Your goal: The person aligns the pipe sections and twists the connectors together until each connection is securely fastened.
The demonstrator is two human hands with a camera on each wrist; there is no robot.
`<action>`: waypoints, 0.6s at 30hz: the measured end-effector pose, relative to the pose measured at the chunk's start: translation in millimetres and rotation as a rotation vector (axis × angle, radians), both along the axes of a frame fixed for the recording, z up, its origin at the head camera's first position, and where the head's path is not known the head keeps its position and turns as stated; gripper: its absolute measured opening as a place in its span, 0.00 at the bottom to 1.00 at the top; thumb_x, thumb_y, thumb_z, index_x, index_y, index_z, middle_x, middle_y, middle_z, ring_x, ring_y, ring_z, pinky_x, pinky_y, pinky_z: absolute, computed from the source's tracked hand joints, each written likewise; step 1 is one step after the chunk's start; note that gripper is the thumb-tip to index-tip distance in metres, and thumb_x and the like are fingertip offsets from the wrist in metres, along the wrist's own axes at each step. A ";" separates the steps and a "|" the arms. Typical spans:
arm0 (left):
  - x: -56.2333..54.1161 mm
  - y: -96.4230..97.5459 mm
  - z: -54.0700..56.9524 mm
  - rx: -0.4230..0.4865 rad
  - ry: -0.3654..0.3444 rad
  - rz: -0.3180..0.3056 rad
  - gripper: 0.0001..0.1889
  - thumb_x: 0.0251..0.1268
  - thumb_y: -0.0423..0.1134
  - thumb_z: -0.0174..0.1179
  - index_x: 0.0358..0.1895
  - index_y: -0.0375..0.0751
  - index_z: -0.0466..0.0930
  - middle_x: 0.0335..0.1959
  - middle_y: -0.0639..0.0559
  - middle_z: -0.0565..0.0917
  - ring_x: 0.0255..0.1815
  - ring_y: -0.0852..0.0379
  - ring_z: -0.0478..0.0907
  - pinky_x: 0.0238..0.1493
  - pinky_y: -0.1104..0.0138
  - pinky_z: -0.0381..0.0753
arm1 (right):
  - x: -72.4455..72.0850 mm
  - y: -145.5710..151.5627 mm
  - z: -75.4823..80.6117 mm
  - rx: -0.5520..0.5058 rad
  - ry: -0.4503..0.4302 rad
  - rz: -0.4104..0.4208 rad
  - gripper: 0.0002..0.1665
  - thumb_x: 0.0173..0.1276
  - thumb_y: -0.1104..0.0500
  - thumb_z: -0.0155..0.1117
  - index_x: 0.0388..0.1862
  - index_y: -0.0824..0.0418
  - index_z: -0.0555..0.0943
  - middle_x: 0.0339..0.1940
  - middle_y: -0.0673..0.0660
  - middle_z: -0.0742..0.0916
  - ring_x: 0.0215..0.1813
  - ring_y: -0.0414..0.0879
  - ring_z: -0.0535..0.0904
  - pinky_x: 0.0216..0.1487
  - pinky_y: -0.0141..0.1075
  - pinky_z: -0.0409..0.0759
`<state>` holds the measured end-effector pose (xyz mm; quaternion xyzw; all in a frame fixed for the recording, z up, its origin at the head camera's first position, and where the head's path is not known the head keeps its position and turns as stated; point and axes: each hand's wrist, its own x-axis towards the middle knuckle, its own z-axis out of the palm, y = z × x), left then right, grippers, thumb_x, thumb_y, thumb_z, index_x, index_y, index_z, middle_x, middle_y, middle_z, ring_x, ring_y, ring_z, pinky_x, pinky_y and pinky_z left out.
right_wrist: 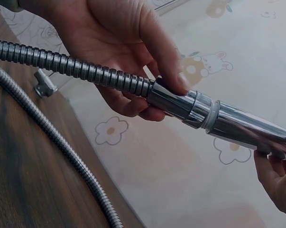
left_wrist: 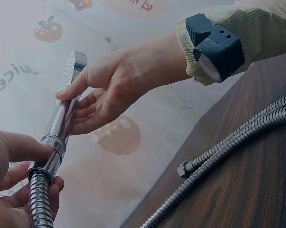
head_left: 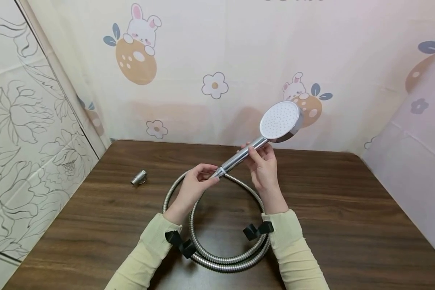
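Observation:
Above the table a chrome shower head [head_left: 280, 120] with a white spray face is held tilted, its head up and to the right. My right hand [head_left: 265, 174] grips its handle [left_wrist: 62, 116], thumb along the front and fingers behind. At the handle's lower end, my left hand [head_left: 193, 186] pinches the smooth chrome connector [right_wrist: 173, 100] of a ribbed metal hose [head_left: 227, 259]. Connector and handle are in line, with a pale ring [right_wrist: 211, 116] showing at the joint. From there the hose drops into loose coils below both hands.
On the left of the brown wooden table [head_left: 333, 225] lies a small chrome fitting [head_left: 139, 177]. The hose's other end has a hex nut [left_wrist: 183, 169]. Behind the table hangs a printed curtain [head_left: 188, 44]. A floral panel [head_left: 25, 121] stands at left.

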<state>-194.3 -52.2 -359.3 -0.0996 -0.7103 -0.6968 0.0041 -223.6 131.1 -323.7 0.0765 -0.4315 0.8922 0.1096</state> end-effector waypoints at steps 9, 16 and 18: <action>-4.4 -3.4 -4.4 -0.059 -0.040 -0.025 0.14 0.54 0.32 0.63 0.45 0.35 0.79 0.35 0.49 0.79 0.31 0.60 0.73 0.31 0.71 0.73 | 0.1 -1.7 -0.1 0.012 -0.002 0.001 0.14 0.65 0.72 0.51 0.46 0.59 0.66 0.37 0.55 0.78 0.39 0.46 0.81 0.48 0.43 0.79; -3.9 -4.5 -1.7 0.023 -0.066 -0.122 0.14 0.58 0.31 0.59 0.48 0.34 0.75 0.39 0.39 0.80 0.33 0.49 0.80 0.37 0.62 0.79 | -0.2 -1.9 0.4 0.010 0.005 0.000 0.13 0.65 0.72 0.51 0.45 0.59 0.66 0.36 0.55 0.79 0.39 0.45 0.81 0.47 0.43 0.79; -3.4 -4.6 -0.7 0.035 -0.066 -0.130 0.14 0.60 0.32 0.57 0.49 0.33 0.74 0.39 0.38 0.80 0.32 0.48 0.80 0.36 0.62 0.79 | -0.1 -2.1 0.4 0.006 0.003 -0.002 0.12 0.65 0.72 0.50 0.44 0.59 0.67 0.36 0.55 0.79 0.39 0.45 0.81 0.47 0.43 0.79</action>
